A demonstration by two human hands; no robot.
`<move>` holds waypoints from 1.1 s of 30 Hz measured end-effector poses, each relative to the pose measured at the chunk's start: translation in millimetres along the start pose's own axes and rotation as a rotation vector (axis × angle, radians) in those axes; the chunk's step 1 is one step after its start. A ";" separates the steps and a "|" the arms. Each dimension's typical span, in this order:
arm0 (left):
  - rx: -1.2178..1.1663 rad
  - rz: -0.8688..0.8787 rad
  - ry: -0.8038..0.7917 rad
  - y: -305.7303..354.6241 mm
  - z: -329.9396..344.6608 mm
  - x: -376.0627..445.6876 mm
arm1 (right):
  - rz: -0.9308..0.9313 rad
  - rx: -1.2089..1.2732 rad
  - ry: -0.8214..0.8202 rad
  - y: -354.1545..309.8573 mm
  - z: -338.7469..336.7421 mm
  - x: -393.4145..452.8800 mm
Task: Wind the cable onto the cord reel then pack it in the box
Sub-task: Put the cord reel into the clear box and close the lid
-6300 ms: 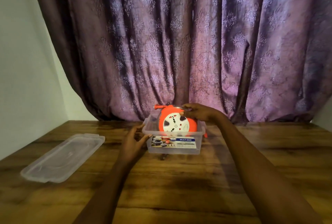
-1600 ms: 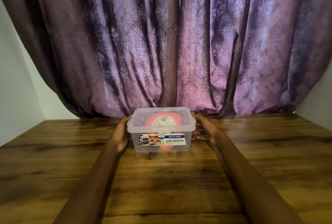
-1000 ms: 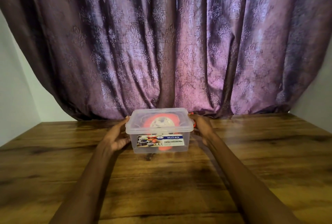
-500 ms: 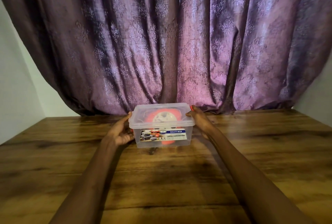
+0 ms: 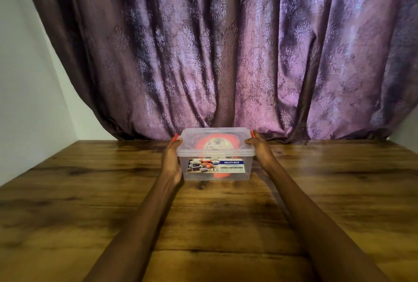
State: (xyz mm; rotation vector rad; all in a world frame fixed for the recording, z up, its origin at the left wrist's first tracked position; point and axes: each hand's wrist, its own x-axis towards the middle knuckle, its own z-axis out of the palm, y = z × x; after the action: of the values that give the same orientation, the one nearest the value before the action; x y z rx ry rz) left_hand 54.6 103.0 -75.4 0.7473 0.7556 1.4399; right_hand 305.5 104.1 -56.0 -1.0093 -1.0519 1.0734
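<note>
From the head view, the clear plastic box [image 5: 217,164] sits on the wooden table [image 5: 90,202] directly between the two hands, with its lid [image 5: 214,143] on top. The left hand [image 5: 173,162] lies flat against the box's left wall, palm inward and fingertips hooked up at the lid's edge; the right hand [image 5: 259,148] mirrors it on the right wall, its fingers at the lid's far right corner. Both hands are clamped on the box from opposite sides, held apart only by its width.

That two-sided hold reads as a squeeze to seat the lid's rim down over the box, or to steady the box while the corners are pressed. Fingertips placed high, at the rim and not at the base, suit that purpose. Whether the lid has snapped fully home cannot be told from here.

The orange cord reel [image 5: 216,146] is inside the box, midway between the hands, standing on edge so its pale round face shows through the lid and front wall. No loose cable shows outside the box, so the winding looks done, and packing appears to be at its last step. A printed label [image 5: 217,166] on the front wall faces the person and hides the reel's lower part.

Beyond the hands, a purple curtain [image 5: 226,55] hangs just behind the table.
</note>
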 end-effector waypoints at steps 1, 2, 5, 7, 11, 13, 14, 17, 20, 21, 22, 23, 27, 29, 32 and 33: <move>-0.002 0.012 0.000 0.6 -0.6 -0.5 | -0.001 0.000 0.001 0.4 -0.1 1.0; 0.008 0.028 0.003 0.8 -1.2 -0.7 | 0.001 -0.006 -0.006 0.3 -0.3 2.0; 0.099 0.056 0.003 1.8 -2.6 -4.5 | 0.004 -0.036 -0.026 -1.8 0.3 5.2; 0.196 0.080 0.028 5.4 -1.9 -6.3 | 0.009 -0.049 -0.007 -3.7 0.8 7.8; 0.312 0.185 0.064 8.9 -1.1 -1.1 | 0.014 -0.103 -0.035 -0.9 -2.3 13.4; 0.398 0.216 0.067 11.6 -1.1 0.2 | 0.012 -0.157 -0.033 0.0 -4.9 15.7; 0.441 0.230 0.046 13.8 -0.7 0.6 | 0.007 -0.162 -0.028 0.4 -4.5 15.5; 0.599 0.297 0.019 16.2 -2.2 1.6 | -0.039 -0.112 0.041 3.2 -1.4 6.3; 0.820 0.501 0.101 6.0 -11.1 -6.8 | -0.441 -0.660 0.334 8.9 -6.5 -11.7; 0.989 0.640 0.092 2.1 -16.2 -13.2 | -0.604 -0.861 0.343 11.2 -8.8 -18.8; 1.195 0.792 0.061 0.0 -21.7 -17.8 | -0.729 -1.021 0.292 11.7 -9.3 -25.3; 1.368 0.915 0.017 -0.1 -26.7 -21.2 | -0.824 -1.139 0.221 12.4 -9.8 -30.1; 1.707 1.056 0.001 10.2 -30.3 -26.6 | -0.941 -1.377 0.124 11.9 -12.7 -33.7; 1.803 1.120 0.041 17.1 -29.2 -28.6 | -0.909 -1.436 0.108 11.1 -12.2 -32.2; 1.869 1.240 0.101 22.5 -33.7 -32.6 | -0.837 -1.449 0.093 18.8 4.0 -32.6; 1.865 1.281 0.117 22.2 -36.8 -33.8 | -0.796 -1.432 0.092 23.2 12.9 -32.6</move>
State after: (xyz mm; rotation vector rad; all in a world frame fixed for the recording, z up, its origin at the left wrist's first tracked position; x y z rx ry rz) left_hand 11.9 69.0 -78.1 2.9629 1.8723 1.4182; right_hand 284.0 77.9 -81.0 -1.4422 -1.9386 -0.5522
